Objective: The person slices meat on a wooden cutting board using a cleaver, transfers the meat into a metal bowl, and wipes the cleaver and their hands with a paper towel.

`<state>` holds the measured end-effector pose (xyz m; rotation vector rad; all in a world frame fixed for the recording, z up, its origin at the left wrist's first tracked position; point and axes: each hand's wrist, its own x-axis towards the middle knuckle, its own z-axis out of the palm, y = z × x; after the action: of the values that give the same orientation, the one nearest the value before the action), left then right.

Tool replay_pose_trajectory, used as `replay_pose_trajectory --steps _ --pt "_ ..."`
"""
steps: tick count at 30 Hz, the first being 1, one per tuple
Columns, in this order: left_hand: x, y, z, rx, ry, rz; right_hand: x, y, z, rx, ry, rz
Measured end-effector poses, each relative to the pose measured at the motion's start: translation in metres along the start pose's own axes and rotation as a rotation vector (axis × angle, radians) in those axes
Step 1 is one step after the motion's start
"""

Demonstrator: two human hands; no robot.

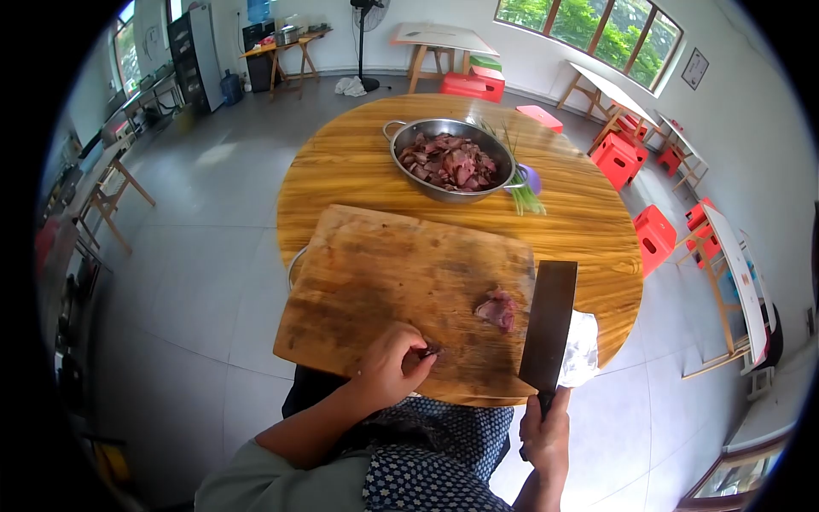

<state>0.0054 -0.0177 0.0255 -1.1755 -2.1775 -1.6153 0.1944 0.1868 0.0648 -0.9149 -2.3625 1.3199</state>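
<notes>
My left hand is at the front edge of the wooden cutting board, its thumb and fingers closed on a small dark piece of meat. My right hand grips the black handle of a cleaver, whose broad blade points away from me over the board's right edge. Between the blade and the board's middle lies a larger reddish piece of meat. Behind the board, a two-handled metal bowl holds many pieces of dark red meat.
The board rests on a round wooden table. Green onions and a purple object are right of the bowl. A crumpled white wrapping lies beside the cleaver. Red stools and other tables stand beyond.
</notes>
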Motion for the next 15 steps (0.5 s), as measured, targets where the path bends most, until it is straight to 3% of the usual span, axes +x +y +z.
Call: replay_pose_trajectory --steps 4,7,9,13,15 --pt "0.001 0.002 0.005 0.063 0.009 0.118 0.0 -0.001 -0.004 -0.024 -0.002 0.002" --pt "-0.001 0.006 0.007 -0.004 0.044 0.068 0.003 -0.001 -0.011 -0.102 -0.057 0.015" --pt "-0.002 0.002 0.004 0.04 0.055 0.106 0.005 -0.001 -0.013 -0.133 -0.066 -0.191" --pt "-0.002 -0.001 0.003 0.13 0.068 0.223 -0.01 -0.032 -0.018 -0.016 0.006 -0.263" --pt "-0.004 0.002 0.002 0.141 0.056 0.192 -0.007 -0.058 -0.02 -0.076 -0.08 -0.312"
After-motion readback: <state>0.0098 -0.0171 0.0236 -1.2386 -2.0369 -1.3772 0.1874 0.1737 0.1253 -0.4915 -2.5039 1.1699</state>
